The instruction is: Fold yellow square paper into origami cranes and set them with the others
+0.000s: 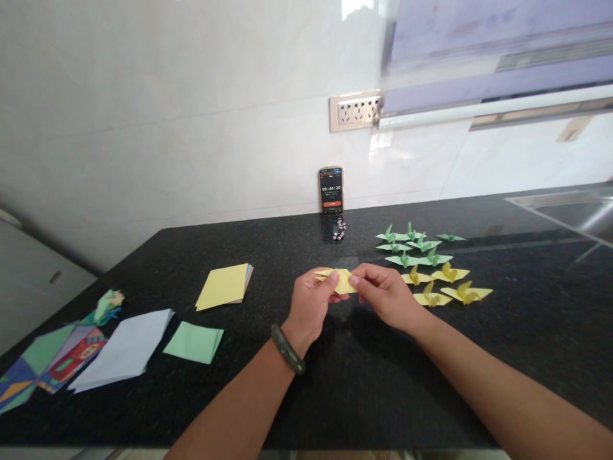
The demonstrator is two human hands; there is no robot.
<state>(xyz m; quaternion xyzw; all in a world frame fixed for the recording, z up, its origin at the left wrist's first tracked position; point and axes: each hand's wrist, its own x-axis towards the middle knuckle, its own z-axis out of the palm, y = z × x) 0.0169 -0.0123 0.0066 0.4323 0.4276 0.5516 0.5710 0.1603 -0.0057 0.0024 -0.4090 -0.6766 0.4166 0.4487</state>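
Observation:
A partly folded yellow paper (339, 280) is held above the black countertop (364, 377), between both hands. My left hand (312, 301) pinches its left end, with a dark bracelet (287, 348) on that wrist. My right hand (383, 294) pinches its right side with thumb and fingers. To the right of my hands lie several finished yellow paper cranes (447, 284), and behind them several green paper cranes (414, 246).
A stack of yellow square sheets (224, 285) lies left of my hands, with a green sheet (194, 342), a white sheet (125, 348) and patterned papers (52, 358) farther left. A phone (331, 190) showing a timer leans on the wall. A sink (569, 211) is far right.

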